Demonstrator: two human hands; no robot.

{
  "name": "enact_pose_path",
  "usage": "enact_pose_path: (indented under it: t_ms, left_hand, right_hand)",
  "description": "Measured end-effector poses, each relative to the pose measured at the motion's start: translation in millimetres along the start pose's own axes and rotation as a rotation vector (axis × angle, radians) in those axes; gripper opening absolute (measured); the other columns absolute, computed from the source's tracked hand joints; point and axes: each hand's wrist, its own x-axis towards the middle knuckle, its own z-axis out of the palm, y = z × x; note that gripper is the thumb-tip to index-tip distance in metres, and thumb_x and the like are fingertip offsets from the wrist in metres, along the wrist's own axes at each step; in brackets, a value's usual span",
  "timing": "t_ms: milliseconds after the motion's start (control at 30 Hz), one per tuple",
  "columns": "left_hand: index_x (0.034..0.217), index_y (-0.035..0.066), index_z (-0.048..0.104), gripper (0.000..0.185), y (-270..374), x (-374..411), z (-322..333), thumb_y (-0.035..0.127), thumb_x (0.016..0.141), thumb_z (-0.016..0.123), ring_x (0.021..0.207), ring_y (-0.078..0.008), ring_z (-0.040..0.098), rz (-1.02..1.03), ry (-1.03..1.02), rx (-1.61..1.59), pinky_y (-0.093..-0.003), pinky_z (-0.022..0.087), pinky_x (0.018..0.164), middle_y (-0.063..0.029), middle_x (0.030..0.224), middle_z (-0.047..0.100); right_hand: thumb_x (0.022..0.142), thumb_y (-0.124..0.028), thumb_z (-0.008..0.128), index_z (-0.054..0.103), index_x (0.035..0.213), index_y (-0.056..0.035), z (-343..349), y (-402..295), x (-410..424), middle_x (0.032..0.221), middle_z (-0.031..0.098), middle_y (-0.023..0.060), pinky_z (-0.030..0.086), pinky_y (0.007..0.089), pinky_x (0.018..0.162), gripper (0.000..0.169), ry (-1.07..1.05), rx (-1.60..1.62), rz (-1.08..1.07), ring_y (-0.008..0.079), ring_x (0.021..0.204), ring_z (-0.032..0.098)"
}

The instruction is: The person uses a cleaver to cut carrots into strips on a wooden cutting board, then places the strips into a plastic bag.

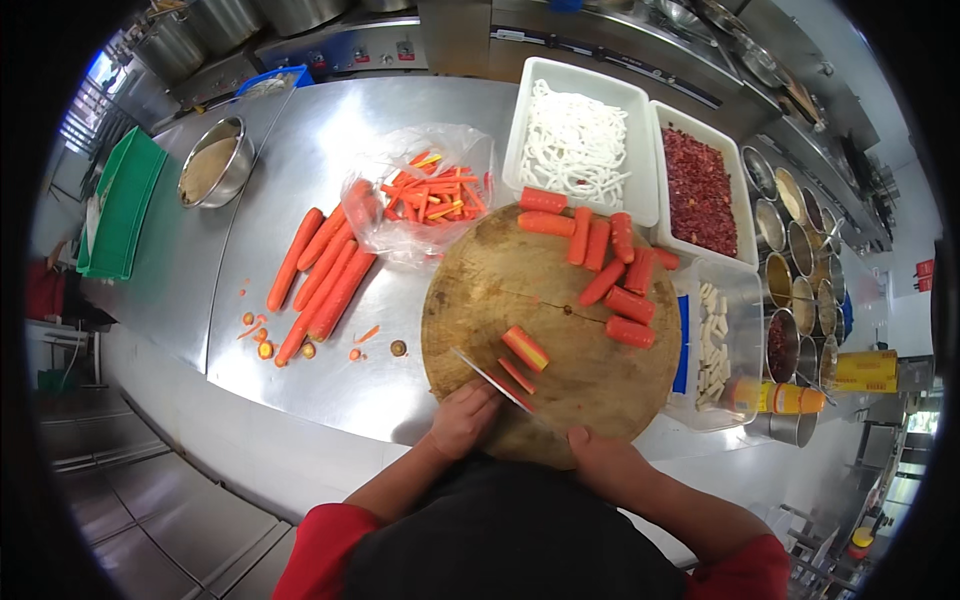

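A round wooden chopping board (480,277) lies before me at the table's front edge. My right hand (604,457) grips a knife at the board's near right; its handle is mostly hidden. The thin knife blade (491,379) slants up and left across the board. Beside its near face rests my left hand (466,420), fingers bent; whether anything is under them is hidden. Just beyond the blade lie a cut carrot slice (516,375) and a carrot chunk (526,349) with a flat yellow-orange face. Several peeled carrot chunks (628,304) sit along the board's far right.
Left of the board lie several whole carrots (322,285), carrot ends (265,349) and a plastic bag (420,191) of carrot strips. White tubs of noodles (574,142) and chopped red chili (701,195) stand behind. At right are a clear tub (724,341) and seasoning pots (801,251).
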Motion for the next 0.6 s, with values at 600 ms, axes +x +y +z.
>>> enact_pose_path:
  t_ms: [600]
  left_hand:
    - [0.099,0.003,0.061,0.030,11.1,51.0,-31.0,0.004,0.069,0.063,0.090,-0.0279,0.055,0.035,-0.295,0.114,-0.0373,0.044,0.080,-0.0097,0.098,0.059]
  right_hand:
    - [0.088,-0.019,0.056,0.045,0.096,0.0013,-12.0,30.0,-34.8,0.081,0.059,0.0268,0.044,0.0468,0.066,0.025,0.356,0.531,0.157,0.0459,0.079,0.057]
